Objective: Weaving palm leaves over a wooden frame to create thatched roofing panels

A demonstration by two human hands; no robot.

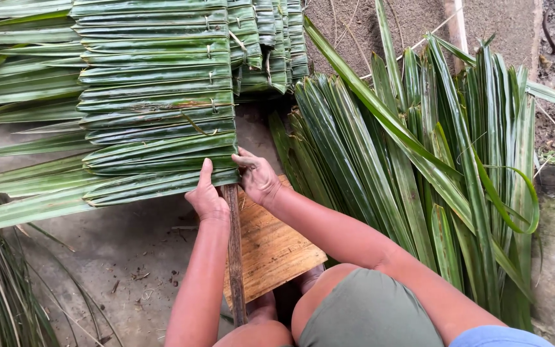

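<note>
A panel of folded green palm leaves stitched in rows lies across the upper left, its leaf ends running off to the left. A thin brown stick runs from under the panel's near edge down between my arms. My left hand grips the nearest folded leaf at the stick, thumb pointing up on the leaf. My right hand pinches the same leaf's folded edge just to the right. Both hands sit over a small wooden board on the ground.
A pile of loose long palm leaves fans out on the right. More thin leaf strips lie at the lower left. The concrete floor shows small debris. My knees and feet are at the bottom centre.
</note>
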